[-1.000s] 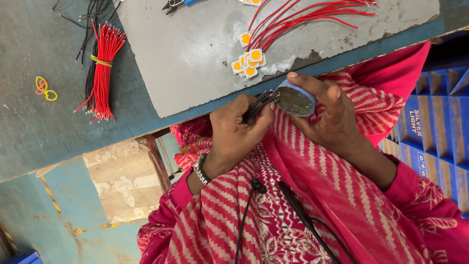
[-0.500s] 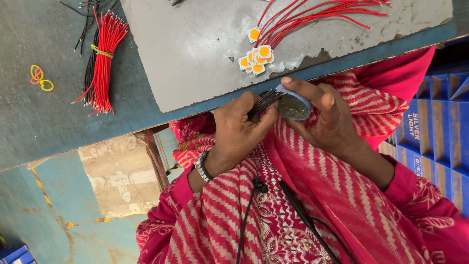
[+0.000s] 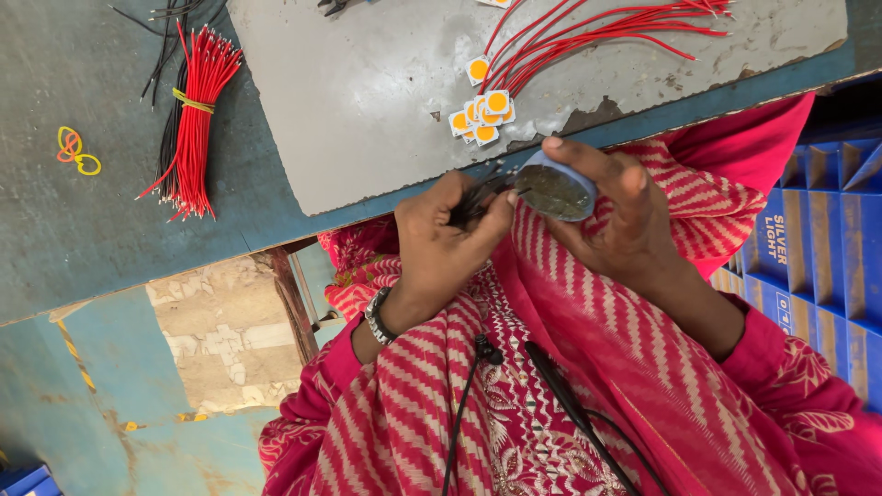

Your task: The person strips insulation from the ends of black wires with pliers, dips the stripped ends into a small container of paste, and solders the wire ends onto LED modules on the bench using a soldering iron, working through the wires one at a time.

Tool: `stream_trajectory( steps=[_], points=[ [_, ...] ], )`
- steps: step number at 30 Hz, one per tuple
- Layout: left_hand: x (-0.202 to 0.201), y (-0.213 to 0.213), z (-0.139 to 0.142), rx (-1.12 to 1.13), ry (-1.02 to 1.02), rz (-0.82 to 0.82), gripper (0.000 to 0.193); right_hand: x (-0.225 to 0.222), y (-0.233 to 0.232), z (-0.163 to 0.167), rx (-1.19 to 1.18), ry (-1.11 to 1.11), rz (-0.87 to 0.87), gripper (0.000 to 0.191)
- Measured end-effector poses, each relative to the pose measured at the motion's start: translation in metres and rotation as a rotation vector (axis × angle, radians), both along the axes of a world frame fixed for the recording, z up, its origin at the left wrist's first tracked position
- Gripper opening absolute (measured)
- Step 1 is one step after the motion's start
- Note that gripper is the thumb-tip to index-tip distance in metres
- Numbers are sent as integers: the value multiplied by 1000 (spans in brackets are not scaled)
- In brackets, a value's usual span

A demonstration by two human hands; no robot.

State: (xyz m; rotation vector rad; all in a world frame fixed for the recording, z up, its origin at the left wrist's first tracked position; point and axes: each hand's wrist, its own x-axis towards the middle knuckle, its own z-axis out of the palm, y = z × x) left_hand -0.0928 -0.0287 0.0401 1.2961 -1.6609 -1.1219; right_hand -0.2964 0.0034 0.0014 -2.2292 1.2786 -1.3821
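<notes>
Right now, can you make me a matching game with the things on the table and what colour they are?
Things:
1. wire bundle
2. rubber bands
3. square chips
4. tin in the right hand

Colours:
a. white with orange centres
b. red and black
c. blue rim
d. yellow and orange

Pairs: 1-b, 2-d, 3-a, 4-c

left hand (image 3: 450,241): fingers pinched shut | right hand (image 3: 617,216): fingers curled, gripping

left hand (image 3: 450,239): pinches black wires (image 3: 478,197) | right hand (image 3: 625,216): holds round tin (image 3: 554,188)
</notes>
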Motion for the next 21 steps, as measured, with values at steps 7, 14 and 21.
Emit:
stream_trajectory(
  steps=[7, 14, 21],
  points=[
    [5, -1, -1, 88, 46, -14, 26, -9, -3, 11, 83, 10, -79, 130],
    [11, -2, 6, 58, -10, -143, 23, -16, 1, 4, 36, -2, -84, 136],
    [13, -2, 7, 72, 71, -218, 14, -16, 0, 4, 26, 8, -78, 137]
  ],
)
